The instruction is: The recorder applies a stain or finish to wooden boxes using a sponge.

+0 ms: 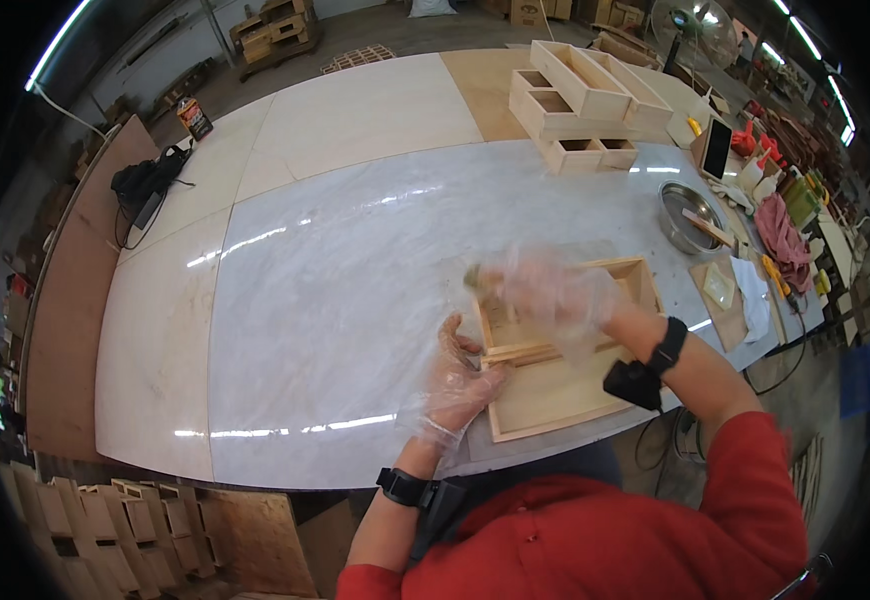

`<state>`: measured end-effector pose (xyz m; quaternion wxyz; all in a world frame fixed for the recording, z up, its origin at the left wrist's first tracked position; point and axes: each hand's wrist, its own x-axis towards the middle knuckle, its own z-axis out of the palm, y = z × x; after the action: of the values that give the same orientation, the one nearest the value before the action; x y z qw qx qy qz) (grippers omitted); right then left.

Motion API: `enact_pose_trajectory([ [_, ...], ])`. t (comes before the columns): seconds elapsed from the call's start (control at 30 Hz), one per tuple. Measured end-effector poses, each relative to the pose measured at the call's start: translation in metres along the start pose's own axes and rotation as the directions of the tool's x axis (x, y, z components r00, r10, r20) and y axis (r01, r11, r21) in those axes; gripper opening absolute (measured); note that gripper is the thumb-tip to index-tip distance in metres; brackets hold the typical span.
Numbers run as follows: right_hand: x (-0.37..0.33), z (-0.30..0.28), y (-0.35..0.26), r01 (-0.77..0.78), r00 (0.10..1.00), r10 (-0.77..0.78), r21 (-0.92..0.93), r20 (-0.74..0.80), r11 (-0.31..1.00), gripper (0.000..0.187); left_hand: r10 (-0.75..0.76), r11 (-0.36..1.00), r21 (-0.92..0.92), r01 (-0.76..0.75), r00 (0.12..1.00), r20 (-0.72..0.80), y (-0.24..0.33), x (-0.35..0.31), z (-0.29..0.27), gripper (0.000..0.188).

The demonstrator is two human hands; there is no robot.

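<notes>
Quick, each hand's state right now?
Left hand: open, thumb at the edge of the wooden box.
Right hand: blurred, seemingly closed on a small greenish item.

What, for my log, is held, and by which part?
The left hand seems to hold the wooden box by its left edge. The blurred right hand perhaps pinches something greenish; which part is unclear.

Black bag [145,183] at left, can [194,119] just beyond; fan [703,38] upper right.
</notes>
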<state>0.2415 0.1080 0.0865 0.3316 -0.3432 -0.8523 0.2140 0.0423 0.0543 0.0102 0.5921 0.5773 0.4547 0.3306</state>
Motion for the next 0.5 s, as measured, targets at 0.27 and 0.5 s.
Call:
enact_pose_trajectory([
  [0.27,-0.005,0.004,-0.037,0.051,0.925,0.067,-0.295,0.374,0.954,0.020,0.208,0.969,-0.117,-0.219,0.973,-0.099,-0.024,0.009,0.010,0.094],
  [0.5,-0.005,-0.004,0.019,0.116,0.981,0.023,-0.676,0.194,0.728,0.009,0.105,0.994,-0.006,-0.105,0.994,-0.022,-0.004,0.006,0.007,0.093],
])
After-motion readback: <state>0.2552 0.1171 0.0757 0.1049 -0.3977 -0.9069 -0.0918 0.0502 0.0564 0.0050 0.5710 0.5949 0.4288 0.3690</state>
